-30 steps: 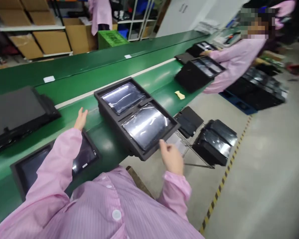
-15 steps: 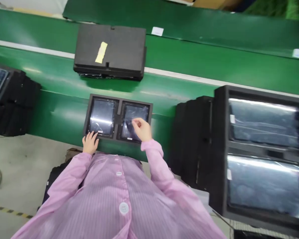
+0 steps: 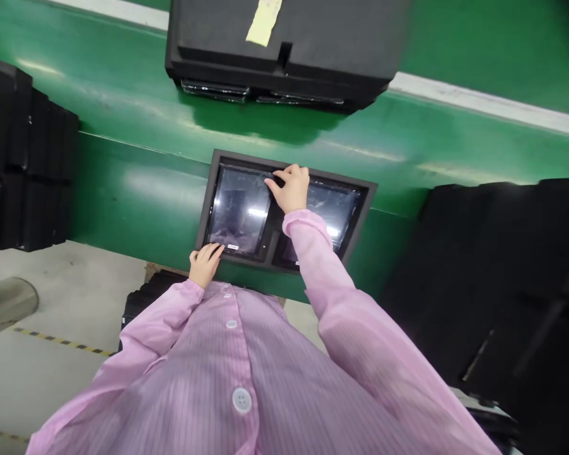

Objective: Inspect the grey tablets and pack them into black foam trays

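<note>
A black foam tray (image 3: 367,196) lies on the green bench before me, with two flat screen panels in its side-by-side recesses. My left hand (image 3: 205,264) rests at the near left corner of the left panel (image 3: 239,212), fingers spread over the tray's edge. At that panel's far right corner is my right hand (image 3: 291,188), its thumb and forefinger curved with a small gap between the tips. The panel still lies in its recess. The right panel (image 3: 334,205) is partly covered by my right hand and sleeve. Small white labels mark the panels' near edges.
Beyond the tray stands a stack of black foam trays (image 3: 332,38) with a yellow paper strip (image 3: 264,22) on top. More black trays (image 3: 40,170) are stacked at left, and a large dark stack (image 3: 493,272) at right. The green bench (image 3: 128,196) has a near edge by my body.
My right hand has moved from over the right panel to the left panel's far right corner, its fingers opening slightly. My left hand stays at the near left corner. The view has come closer.
</note>
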{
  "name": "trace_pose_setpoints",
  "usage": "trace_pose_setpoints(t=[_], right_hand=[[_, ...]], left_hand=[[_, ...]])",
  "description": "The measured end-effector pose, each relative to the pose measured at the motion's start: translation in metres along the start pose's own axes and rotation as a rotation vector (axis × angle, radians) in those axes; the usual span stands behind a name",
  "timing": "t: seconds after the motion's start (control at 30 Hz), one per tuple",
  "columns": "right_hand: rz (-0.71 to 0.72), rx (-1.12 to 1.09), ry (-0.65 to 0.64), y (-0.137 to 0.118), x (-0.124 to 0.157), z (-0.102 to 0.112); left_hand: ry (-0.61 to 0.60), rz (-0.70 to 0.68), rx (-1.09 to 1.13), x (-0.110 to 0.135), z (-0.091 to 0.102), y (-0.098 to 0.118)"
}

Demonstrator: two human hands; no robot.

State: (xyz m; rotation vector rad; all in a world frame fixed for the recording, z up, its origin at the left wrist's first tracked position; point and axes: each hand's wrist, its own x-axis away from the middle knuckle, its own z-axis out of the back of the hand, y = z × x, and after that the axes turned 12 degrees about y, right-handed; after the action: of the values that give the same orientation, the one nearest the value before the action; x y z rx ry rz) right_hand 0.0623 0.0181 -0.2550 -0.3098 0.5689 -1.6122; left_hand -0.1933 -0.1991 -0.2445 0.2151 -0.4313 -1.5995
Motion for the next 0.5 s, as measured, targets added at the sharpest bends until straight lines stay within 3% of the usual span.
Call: trace_pose_setpoints(t=[0.2, 0.33, 0.43, 0.5], right_hand=[[-0.050, -0.023, 0.095, 0.004, 0.004, -0.004], [-0.107, -0.100, 0.072, -0.022, 0.019, 0.005], [-0.193, -0.316, -0.142, -0.075, 0.064, 0.025], [-0.322, -0.561, -0.495, -0.116, 0.104, 0.043]], left_hand=[[-0.077, -0.061, 0.029, -0.001, -0.001, -0.006], [-0.124, -0.077, -0.058, 0.007, 0.006, 0.010], [-0.192, -0.097, -0.116, 0.010, 0.010, 0.023], [-0.234, -0.097, -0.123, 0.011, 0.009, 0.026]])
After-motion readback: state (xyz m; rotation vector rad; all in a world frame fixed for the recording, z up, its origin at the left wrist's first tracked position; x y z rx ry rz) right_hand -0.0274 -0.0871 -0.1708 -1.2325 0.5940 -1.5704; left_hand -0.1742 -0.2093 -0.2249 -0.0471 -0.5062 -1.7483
